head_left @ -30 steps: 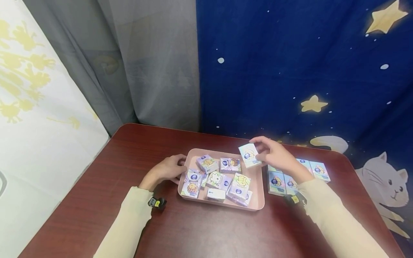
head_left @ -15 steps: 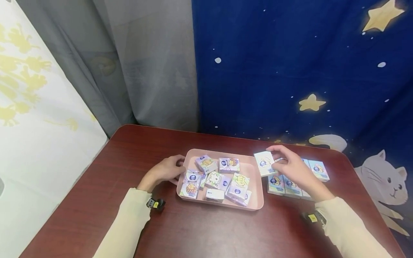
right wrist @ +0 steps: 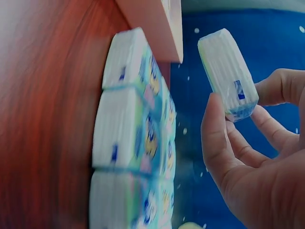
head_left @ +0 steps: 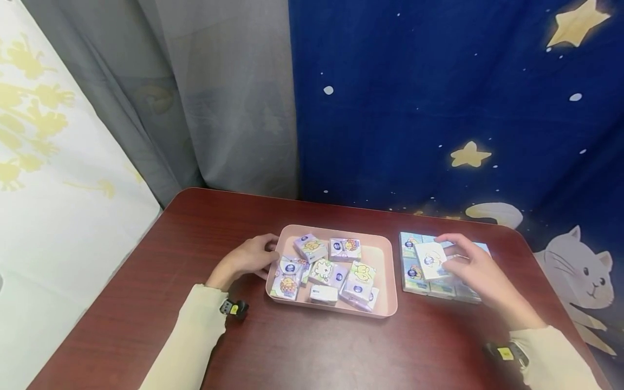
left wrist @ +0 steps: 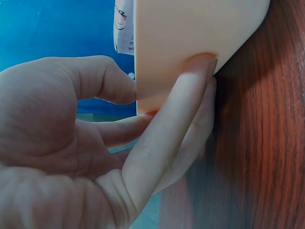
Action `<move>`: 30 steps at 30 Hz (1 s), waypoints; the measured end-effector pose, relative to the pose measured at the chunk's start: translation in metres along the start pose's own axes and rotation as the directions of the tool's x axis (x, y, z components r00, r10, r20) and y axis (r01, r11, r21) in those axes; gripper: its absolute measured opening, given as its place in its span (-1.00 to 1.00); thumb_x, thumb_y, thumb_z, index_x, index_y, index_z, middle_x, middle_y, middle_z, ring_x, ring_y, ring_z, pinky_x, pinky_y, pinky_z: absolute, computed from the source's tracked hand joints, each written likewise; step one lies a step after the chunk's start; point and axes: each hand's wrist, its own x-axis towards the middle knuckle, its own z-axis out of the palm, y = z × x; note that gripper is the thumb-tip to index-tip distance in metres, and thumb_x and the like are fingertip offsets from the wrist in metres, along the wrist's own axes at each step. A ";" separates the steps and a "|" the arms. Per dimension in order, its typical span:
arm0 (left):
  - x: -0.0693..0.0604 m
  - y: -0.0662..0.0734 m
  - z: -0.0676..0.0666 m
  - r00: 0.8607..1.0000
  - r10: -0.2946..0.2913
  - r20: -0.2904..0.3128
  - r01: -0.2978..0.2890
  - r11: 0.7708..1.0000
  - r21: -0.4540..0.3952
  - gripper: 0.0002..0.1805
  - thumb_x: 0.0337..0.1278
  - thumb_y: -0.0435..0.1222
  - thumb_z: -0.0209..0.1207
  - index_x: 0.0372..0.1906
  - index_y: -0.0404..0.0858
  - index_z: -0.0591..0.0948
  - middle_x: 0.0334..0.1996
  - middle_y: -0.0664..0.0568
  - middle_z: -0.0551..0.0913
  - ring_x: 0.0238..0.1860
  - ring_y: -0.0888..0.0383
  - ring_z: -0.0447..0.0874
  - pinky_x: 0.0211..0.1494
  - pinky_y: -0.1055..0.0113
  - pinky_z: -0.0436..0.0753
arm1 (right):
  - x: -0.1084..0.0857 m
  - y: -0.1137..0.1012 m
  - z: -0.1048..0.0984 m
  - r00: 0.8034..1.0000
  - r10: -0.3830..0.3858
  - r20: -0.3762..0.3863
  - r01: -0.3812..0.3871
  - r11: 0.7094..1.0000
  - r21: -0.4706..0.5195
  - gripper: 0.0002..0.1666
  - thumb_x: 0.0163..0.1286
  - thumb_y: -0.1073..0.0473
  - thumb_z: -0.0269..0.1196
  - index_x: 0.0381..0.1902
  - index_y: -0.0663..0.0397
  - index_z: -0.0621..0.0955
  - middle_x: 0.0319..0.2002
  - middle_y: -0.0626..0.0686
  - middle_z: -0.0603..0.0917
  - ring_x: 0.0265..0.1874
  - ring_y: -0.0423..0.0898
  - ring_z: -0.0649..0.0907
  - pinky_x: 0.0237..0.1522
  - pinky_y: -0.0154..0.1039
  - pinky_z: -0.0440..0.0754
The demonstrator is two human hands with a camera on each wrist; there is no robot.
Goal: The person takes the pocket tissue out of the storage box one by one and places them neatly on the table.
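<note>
My right hand [head_left: 470,265] pinches a pocket tissue pack [head_left: 431,260] between thumb and fingers, above a block of blue-toned tissue packs [head_left: 413,273] on the table. The right wrist view shows that held pack [right wrist: 228,71] tilted, apart from the rows below. At the left end of a pink tray [head_left: 387,276], my left hand [head_left: 251,254] holds the wall. Seen from the left wrist, its thumb meets the rim while the fingers [left wrist: 162,129] press the tray's outer side. Inside the tray lie several purple-toned tissue packs [head_left: 361,281], some overlapping at odd angles.
All this stands on a dark red wooden table [head_left: 317,352]. A blue curtain [head_left: 390,108] with stars and a grey curtain [head_left: 234,108] hang behind its far edge. A white patterned cloth [head_left: 58,216] is at the left.
My right hand has carried the tissue pack rightward, from above the tray's right end to over the block of packs. The left hand keeps its place on the tray.
</note>
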 end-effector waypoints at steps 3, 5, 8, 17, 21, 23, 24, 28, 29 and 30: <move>0.000 0.000 0.000 1.000 0.003 0.000 -0.003 1.000 -0.008 -0.40 0.49 -0.41 0.17 0.54 -0.46 0.42 0.14 -0.30 0.64 -0.23 0.00 0.81 -0.26 0.11 0.89 | -0.008 0.013 -0.007 1.000 -0.003 -0.004 0.003 1.000 -0.008 -0.36 0.57 0.23 0.32 0.54 0.13 0.47 0.30 0.41 0.59 0.12 0.25 0.70 -0.12 -0.29 0.69; 0.000 -0.001 0.000 1.000 0.004 0.002 -0.004 1.000 -0.012 -0.40 0.50 -0.40 0.17 0.54 -0.46 0.41 0.15 -0.30 0.64 -0.23 0.00 0.81 -0.26 0.11 0.89 | -0.012 0.022 -0.012 1.000 0.001 -0.004 -0.001 1.000 -0.003 -0.34 0.57 0.23 0.34 0.55 0.16 0.46 0.31 0.41 0.58 0.07 0.08 0.72 -0.14 -0.31 0.69; 0.000 -0.001 0.000 1.000 0.004 0.002 -0.004 1.000 -0.017 -0.40 0.49 -0.41 0.16 0.54 -0.46 0.41 0.14 -0.30 0.64 -0.23 0.00 0.81 -0.26 0.11 0.89 | -0.019 0.033 -0.018 1.000 0.024 -0.011 -0.025 1.000 -0.014 -0.31 0.55 0.23 0.37 0.56 0.18 0.47 0.31 0.40 0.60 -0.02 -0.20 0.70 -0.16 -0.34 0.69; -0.001 0.000 0.000 1.000 -0.002 0.002 0.002 1.000 -0.022 -0.41 0.50 -0.41 0.15 0.53 -0.46 0.42 0.14 -0.30 0.64 -0.24 0.01 0.82 -0.26 0.11 0.89 | -0.034 0.064 -0.034 0.996 0.092 -0.005 -0.091 0.992 0.089 -0.25 0.56 0.30 0.35 0.62 0.26 0.38 0.20 0.41 0.69 -0.12 -0.29 0.71 -0.18 -0.31 0.76; 0.000 0.000 0.000 1.000 0.000 0.003 0.000 1.000 -0.015 -0.41 0.51 -0.41 0.16 0.54 -0.46 0.41 0.13 -0.30 0.64 -0.24 0.01 0.82 -0.25 0.11 0.89 | -0.040 0.080 -0.039 0.996 0.086 -0.029 -0.080 0.981 0.178 -0.30 0.57 0.33 0.35 0.61 0.04 0.48 0.07 -0.10 0.76 -0.16 -0.23 0.75 -0.18 -0.29 0.81; 0.000 -0.001 0.000 1.000 0.000 0.005 0.000 1.000 -0.017 -0.41 0.51 -0.41 0.17 0.54 -0.46 0.41 0.13 -0.30 0.64 -0.23 0.00 0.82 -0.25 0.11 0.89 | -0.043 0.088 -0.042 0.995 0.087 -0.044 -0.076 0.976 0.206 -0.31 0.58 0.36 0.33 0.59 -0.05 0.51 0.00 -0.33 0.72 -0.14 -0.27 0.75 -0.18 -0.29 0.82; 0.001 -0.001 0.000 1.000 0.001 0.006 -0.001 1.000 -0.016 -0.41 0.51 -0.40 0.17 0.54 -0.46 0.41 0.14 -0.30 0.64 -0.23 0.00 0.82 -0.25 0.11 0.89 | -0.044 0.092 -0.044 0.994 0.099 -0.045 -0.086 0.971 0.223 -0.31 0.59 0.37 0.32 0.59 -0.09 0.52 -0.01 -0.41 0.70 -0.13 -0.28 0.75 -0.18 -0.29 0.82; 0.002 -0.002 0.000 1.000 0.006 0.007 -0.006 1.000 -0.027 -0.41 0.49 -0.41 0.16 0.54 -0.46 0.42 0.15 -0.30 0.64 -0.23 0.00 0.82 -0.27 0.11 0.89 | -0.047 0.104 -0.051 0.987 0.153 -0.049 -0.139 0.967 0.215 -0.33 0.61 0.37 0.29 0.57 -0.15 0.49 -0.03 -0.51 0.63 -0.12 -0.36 0.71 -0.18 -0.31 0.80; 0.002 -0.003 0.000 1.000 0.008 0.007 -0.008 1.000 -0.027 -0.41 0.49 -0.41 0.15 0.53 -0.46 0.42 0.15 -0.30 0.64 -0.24 0.00 0.82 -0.28 0.11 0.89 | -0.048 0.106 -0.052 0.985 0.163 -0.047 -0.150 0.965 0.216 -0.34 0.62 0.36 0.28 0.57 -0.14 0.49 -0.03 -0.50 0.63 -0.12 -0.35 0.71 -0.18 -0.31 0.79; 0.002 -0.003 0.000 1.000 0.009 0.008 -0.009 1.000 -0.027 -0.41 0.49 -0.41 0.15 0.53 -0.46 0.43 0.15 -0.30 0.64 -0.24 0.00 0.83 -0.29 0.11 0.89 | -0.049 0.108 -0.054 0.984 0.174 -0.045 -0.160 0.961 0.224 -0.35 0.62 0.37 0.28 0.55 -0.17 0.49 -0.04 -0.49 0.63 -0.14 -0.34 0.72 -0.18 -0.30 0.80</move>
